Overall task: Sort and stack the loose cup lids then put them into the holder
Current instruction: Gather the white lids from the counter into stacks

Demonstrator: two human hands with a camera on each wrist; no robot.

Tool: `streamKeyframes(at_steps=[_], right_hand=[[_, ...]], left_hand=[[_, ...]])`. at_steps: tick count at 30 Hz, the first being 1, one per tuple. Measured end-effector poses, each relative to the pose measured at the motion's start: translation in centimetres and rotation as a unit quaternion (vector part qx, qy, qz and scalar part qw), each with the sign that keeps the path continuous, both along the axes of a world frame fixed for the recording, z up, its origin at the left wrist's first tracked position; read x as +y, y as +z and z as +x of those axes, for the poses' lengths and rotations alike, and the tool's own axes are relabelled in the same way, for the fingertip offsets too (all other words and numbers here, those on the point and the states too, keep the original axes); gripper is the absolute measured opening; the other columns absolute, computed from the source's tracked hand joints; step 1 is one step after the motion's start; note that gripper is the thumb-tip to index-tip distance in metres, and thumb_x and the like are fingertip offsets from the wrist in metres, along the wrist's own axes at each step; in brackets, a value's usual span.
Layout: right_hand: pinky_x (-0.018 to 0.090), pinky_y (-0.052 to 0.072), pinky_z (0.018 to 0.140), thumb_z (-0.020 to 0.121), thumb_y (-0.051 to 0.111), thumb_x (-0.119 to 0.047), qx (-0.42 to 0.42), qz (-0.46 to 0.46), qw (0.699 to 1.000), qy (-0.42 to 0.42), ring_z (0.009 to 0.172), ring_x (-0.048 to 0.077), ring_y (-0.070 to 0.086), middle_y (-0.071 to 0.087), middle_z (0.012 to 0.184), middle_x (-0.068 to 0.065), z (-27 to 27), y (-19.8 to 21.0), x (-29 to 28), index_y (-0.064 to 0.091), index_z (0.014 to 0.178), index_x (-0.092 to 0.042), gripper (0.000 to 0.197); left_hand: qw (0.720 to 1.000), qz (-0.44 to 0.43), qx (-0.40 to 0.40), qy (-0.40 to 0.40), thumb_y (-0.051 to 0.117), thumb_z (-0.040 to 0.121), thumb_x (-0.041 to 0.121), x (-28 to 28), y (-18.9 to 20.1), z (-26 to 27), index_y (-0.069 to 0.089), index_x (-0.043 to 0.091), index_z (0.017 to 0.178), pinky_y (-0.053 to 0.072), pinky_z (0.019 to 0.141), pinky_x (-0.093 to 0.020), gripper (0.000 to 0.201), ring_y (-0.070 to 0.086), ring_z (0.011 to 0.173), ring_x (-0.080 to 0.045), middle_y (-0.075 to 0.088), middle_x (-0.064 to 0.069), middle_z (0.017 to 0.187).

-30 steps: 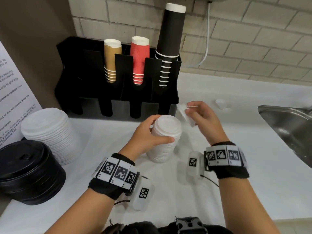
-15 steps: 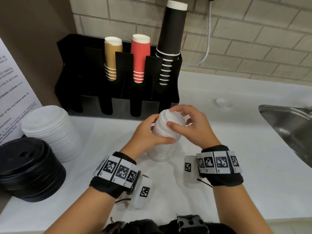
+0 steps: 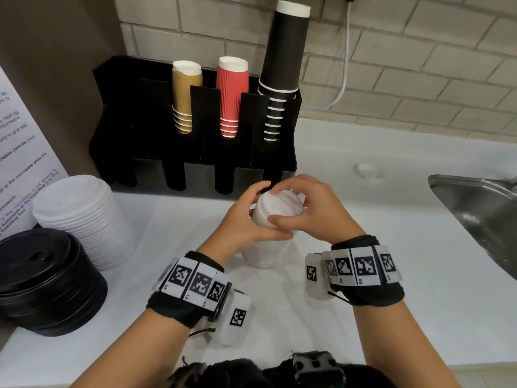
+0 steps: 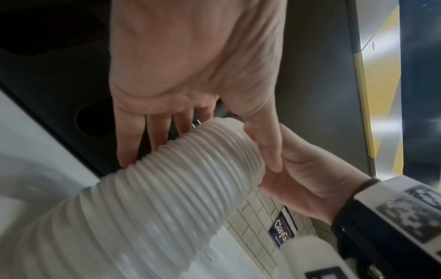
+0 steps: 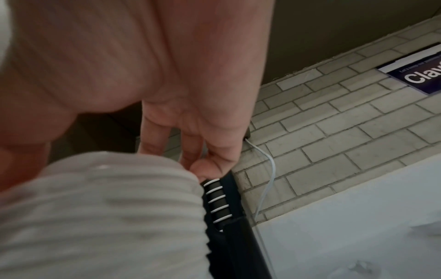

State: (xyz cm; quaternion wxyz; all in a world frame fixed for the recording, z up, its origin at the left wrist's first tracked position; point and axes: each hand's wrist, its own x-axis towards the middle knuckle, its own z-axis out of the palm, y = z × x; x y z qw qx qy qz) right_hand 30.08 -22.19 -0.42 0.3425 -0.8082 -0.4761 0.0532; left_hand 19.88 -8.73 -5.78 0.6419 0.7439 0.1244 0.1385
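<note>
A tall stack of small white lids [image 3: 275,219] [image 4: 171,181] [image 5: 102,217] stands on the white counter in front of the black holder [image 3: 195,152]. My left hand [image 3: 246,219] [image 4: 198,117] grips the stack's upper part from the left, fingers behind it and thumb in front. My right hand [image 3: 305,208] [image 5: 190,147] holds the top lid from the right, thumb on the near rim and fingers curled over the far rim. One more loose white lid [image 3: 368,172] lies on the counter at the back right.
A wide stack of white lids [image 3: 84,219] and a stack of black lids [image 3: 42,284] stand at the left. The holder carries tan [image 3: 186,96], red [image 3: 233,96] and black cups [image 3: 282,68]. A steel sink [image 3: 481,217] lies at the right.
My right hand brought a single white lid from the right onto the top of the stack and now holds it there. The left hand kept its grip on the stack.
</note>
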Motion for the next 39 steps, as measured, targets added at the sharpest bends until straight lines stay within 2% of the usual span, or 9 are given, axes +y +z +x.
streamKeyframes(at_steps=[3,7,10,13,18,25,31,35,39], right_hand=[[0.004,0.039,0.073,0.067,0.083,-0.037,0.053,0.042,0.998,0.008,0.09,-0.005,0.053,0.06,0.104,-0.016,1.2,-0.1,-0.6,0.064,0.1,-0.037,0.037],[0.019,0.043,0.073,0.084,0.069,-0.029,0.138,0.139,0.969,-0.149,0.08,0.005,0.057,0.066,0.095,-0.008,6.2,-1.0,-0.6,0.067,0.084,-0.027,0.004],[0.029,0.041,0.088,0.088,0.063,-0.031,0.143,-0.051,0.957,-0.247,0.105,0.021,0.056,0.054,0.125,0.012,10.7,-3.1,0.2,0.061,0.115,-0.025,0.028],[0.037,0.04,0.094,0.086,0.062,-0.044,0.16,-0.25,0.917,-0.267,0.122,0.036,0.048,0.033,0.143,0.015,12.7,-5.1,1.2,0.038,0.141,-0.034,0.062],[0.043,0.039,0.099,0.08,0.063,-0.04,0.058,-0.315,0.894,-0.312,0.123,0.037,0.036,0.032,0.134,0.011,14.1,-7.3,2.5,0.047,0.129,-0.028,0.053],[0.033,0.043,0.086,0.086,0.059,-0.038,-0.041,-0.373,0.895,-0.242,0.112,0.034,0.052,0.049,0.126,0.015,15.3,-7.6,2.8,0.057,0.121,-0.005,0.048],[0.034,0.043,0.087,0.087,0.064,-0.033,0.011,-0.297,0.919,-0.259,0.114,0.036,0.052,0.05,0.125,0.019,14.6,-6.8,2.0,0.046,0.126,-0.005,0.051],[0.032,0.043,0.08,0.087,0.062,-0.037,0.104,-0.11,0.947,-0.285,0.104,0.032,0.056,0.057,0.114,0.016,12.5,-4.4,0.9,0.049,0.122,-0.01,0.047],[0.024,0.042,0.068,0.08,0.063,-0.046,0.211,0.088,0.945,-0.233,0.081,0.01,0.057,0.062,0.091,-0.004,8.0,-2.2,0.1,0.062,0.101,-0.024,0.031]], left_hand=[[1.0,0.005,-0.016,-0.011,0.09,0.066,0.021,0.2,0.2,-0.1,0.05,0.041,0.13,0.047,0.078,-0.006,0.078,0.055,0.107,0.006,0.057,0.021,0.121],[1.0,0.018,-0.011,-0.014,0.089,0.068,0.019,0.6,0.4,0.0,0.051,0.036,0.128,0.043,0.083,-0.007,0.073,0.051,0.117,0.0,0.055,0.018,0.126],[1.0,0.022,-0.008,-0.015,0.088,0.069,0.019,0.7,0.3,-0.1,0.05,0.036,0.128,0.041,0.088,-0.012,0.072,0.05,0.119,-0.004,0.055,0.016,0.127],[1.0,0.025,-0.004,-0.017,0.088,0.07,0.02,0.7,0.2,-0.1,0.05,0.038,0.126,0.041,0.088,-0.011,0.07,0.05,0.119,-0.001,0.055,0.019,0.126],[0.999,0.028,-0.002,-0.021,0.087,0.07,0.021,0.9,0.0,0.0,0.05,0.044,0.121,0.041,0.083,-0.002,0.067,0.049,0.111,0.014,0.056,0.025,0.122],[1.0,0.026,0.006,-0.013,0.089,0.068,0.023,0.8,0.0,0.1,0.052,0.048,0.116,0.043,0.081,-0.003,0.066,0.05,0.107,0.017,0.056,0.029,0.119],[1.0,0.026,0.011,0.01,0.089,0.066,0.023,0.6,0.1,0.0,0.052,0.043,0.122,0.045,0.092,-0.02,0.07,0.049,0.117,0.001,0.056,0.023,0.124],[0.999,0.032,0.004,0.023,0.089,0.066,0.023,0.4,0.2,0.1,0.053,0.04,0.124,0.047,0.088,-0.018,0.071,0.05,0.118,0.0,0.056,0.022,0.125],[0.999,0.036,0.008,0.03,0.089,0.065,0.026,0.4,0.1,0.1,0.053,0.032,0.131,0.05,0.097,-0.031,0.076,0.052,0.121,-0.01,0.057,0.014,0.129]])
